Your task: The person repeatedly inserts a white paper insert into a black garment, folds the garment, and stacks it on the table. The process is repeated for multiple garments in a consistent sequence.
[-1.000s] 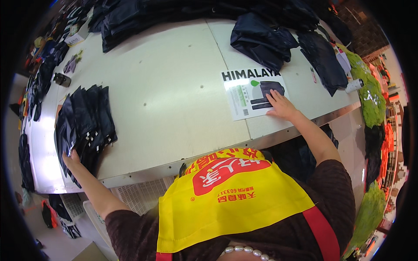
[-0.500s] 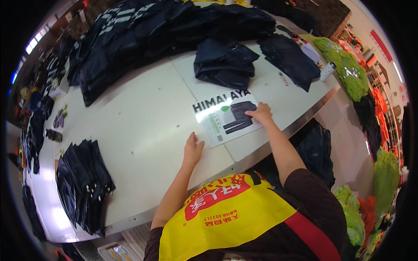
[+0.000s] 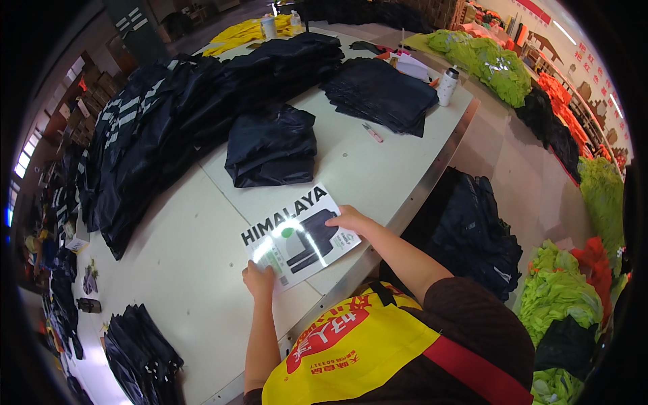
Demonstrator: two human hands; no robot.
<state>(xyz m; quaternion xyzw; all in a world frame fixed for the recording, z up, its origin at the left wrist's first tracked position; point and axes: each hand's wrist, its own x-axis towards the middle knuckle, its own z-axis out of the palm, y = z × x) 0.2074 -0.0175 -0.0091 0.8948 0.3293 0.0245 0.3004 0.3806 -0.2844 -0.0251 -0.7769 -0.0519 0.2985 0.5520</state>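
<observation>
A flat, glossy white package (image 3: 290, 233) lies before me near the table's front edge, printed with a dark jacket and trousers. My right hand (image 3: 351, 221) pinches its right side, thumb on top. At its lower left corner my left hand (image 3: 259, 278) has closed on the edge; the fingertips underneath are hidden. Just beyond the package rests a folded dark navy garment (image 3: 271, 147), shiny and loosely squared. Light glares off the package's middle.
The pale table (image 3: 179, 270) carries a long heap of dark garments (image 3: 196, 101), a flat dark stack (image 3: 381, 94), snips (image 3: 372, 132), a white bottle (image 3: 447, 86) and another dark stack (image 3: 143, 354). Dark clothing (image 3: 466, 233) sits beyond the right edge, lime-green piles (image 3: 557, 293) farther right.
My left hand has gone from hovering beside the package to gripping its lower left corner. My right hand keeps its hold. The view has swung rightward, shifting the table's contents left.
</observation>
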